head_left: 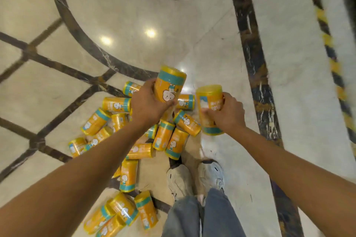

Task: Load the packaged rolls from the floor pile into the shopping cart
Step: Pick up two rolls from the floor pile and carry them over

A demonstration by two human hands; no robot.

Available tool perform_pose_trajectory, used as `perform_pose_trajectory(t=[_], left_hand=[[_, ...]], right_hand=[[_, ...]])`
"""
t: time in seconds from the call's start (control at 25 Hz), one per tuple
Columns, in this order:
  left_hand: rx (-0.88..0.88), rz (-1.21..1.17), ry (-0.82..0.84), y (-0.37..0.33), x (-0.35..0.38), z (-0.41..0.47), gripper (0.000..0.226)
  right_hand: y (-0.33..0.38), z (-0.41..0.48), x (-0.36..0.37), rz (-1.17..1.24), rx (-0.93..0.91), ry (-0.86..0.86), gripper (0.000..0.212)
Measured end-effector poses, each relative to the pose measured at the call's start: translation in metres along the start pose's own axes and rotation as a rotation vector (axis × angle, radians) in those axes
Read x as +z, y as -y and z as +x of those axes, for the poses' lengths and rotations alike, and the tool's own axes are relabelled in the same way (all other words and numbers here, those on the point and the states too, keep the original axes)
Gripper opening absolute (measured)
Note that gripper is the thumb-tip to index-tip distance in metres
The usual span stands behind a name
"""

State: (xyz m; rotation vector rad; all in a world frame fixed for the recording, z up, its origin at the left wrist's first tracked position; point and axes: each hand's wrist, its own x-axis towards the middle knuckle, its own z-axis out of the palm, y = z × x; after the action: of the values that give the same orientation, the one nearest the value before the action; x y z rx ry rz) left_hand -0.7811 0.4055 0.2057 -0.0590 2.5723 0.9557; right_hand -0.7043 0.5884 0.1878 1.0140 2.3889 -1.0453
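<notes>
2 held rolls (169,84): cartoon labels (169,93), txt blurred.

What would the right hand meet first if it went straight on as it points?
Beyond the roll it grips, the right hand seems aimed at the other roll in the left hand; depth is unclear.

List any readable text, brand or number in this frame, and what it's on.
No text can be read.
Orange plastic-wrapped roll with teal band, held in the left hand: white cartoon figure only, lettering blurred.
Second orange roll, held in the right hand: white print, blurred.
Pile of orange rolls on the marble floor: print too small and blurred.
Yellow-black striped tape: no words.
</notes>
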Motion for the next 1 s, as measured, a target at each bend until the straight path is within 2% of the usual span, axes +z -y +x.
perform_pose_trajectory(t=[0.2,0.32,0.52,0.72,0.88,1.0], left_hand=[[0.098,-0.262,-0.17,-0.151,-0.12,-0.016,0.082],[0.148,-0.437,-0.264,-0.244,-0.188,-0.058,0.066],[0.349,-0.603,-0.23,-0.371,-0.258,-0.146,0.051],[0.558,-0.777,0.006,-0.504,-0.284,-0.246,0.054],[0.758,-0.77,0.26,-0.586,-0.267,-0.315,0.06],[0.886,-0.74,0.52,-0.624,-0.233,-0.376,0.044]], right_hand=[[0.136,-0.04,-0.143,0.28,-0.176,-0.184,0.043],[0.196,-0.094,-0.252,0.433,-0.286,-0.293,0.037],[0.238,-0.19,-0.413,0.559,-0.461,-0.422,0.037],[0.212,-0.312,-0.563,0.641,-0.564,-0.639,0.034],[0.145,-0.404,-0.624,0.683,-0.491,-0.898,0.035],[0.083,-0.481,-0.638,0.675,-0.359,-1.124,0.03]])
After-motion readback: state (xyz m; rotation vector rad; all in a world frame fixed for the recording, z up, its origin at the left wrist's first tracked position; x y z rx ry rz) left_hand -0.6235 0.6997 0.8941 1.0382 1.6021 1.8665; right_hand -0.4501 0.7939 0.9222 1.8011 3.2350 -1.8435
